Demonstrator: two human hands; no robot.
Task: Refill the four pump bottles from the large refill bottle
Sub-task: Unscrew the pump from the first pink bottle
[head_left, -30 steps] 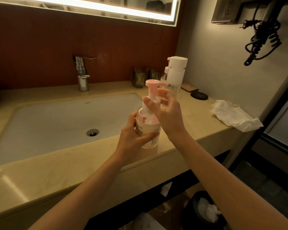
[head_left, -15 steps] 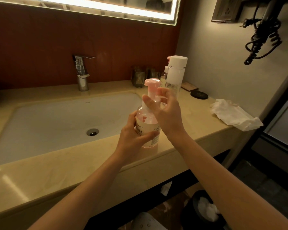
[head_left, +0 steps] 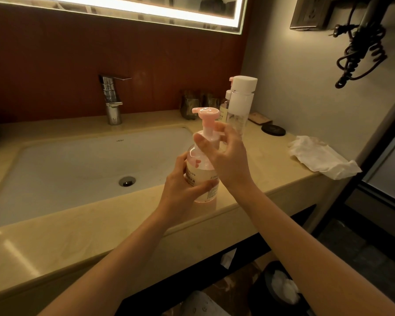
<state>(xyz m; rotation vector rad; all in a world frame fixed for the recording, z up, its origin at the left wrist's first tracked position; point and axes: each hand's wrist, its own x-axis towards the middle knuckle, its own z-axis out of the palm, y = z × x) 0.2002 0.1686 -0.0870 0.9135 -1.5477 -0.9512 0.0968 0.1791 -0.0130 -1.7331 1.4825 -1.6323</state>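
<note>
- Grip: our left hand (head_left: pixel 183 190) wraps thumb and fingers round the body of the pump bottle (head_left: pixel 202 176). The bottle appears to stand on the countertop (head_left: pixel 55 236) near its front edge, at 3 o'clock from the drain (head_left: pixel 127 180). Our right hand (head_left: pixel 226 160) curls thumb and fingertips round the collar beneath the pink pump head (head_left: pixel 205 111).
- Hazard, spill: we judge that a collar coming loose abruptly could jolt the bottle, and liquid could slop onto the counter.
- Hazard, fall: the bottle sits close to the edge, so a slipping left-hand grip could send it to the floor.
- Hazard, knock: the tall white-capped bottle (head_left: pixel 240 103) stands at 1 o'clock, near the right hand, with a smaller pump bottle (head_left: pixel 224 110) just beside it. A wide elbow swing could topple either.
- Writing: the basin (head_left: pixel 78 167) reads "HEGII" on its rim at 10 o'clock from the bottle. The label shows "LOUDS", its first letters hidden. The print beneath is too small for us to read.
</note>
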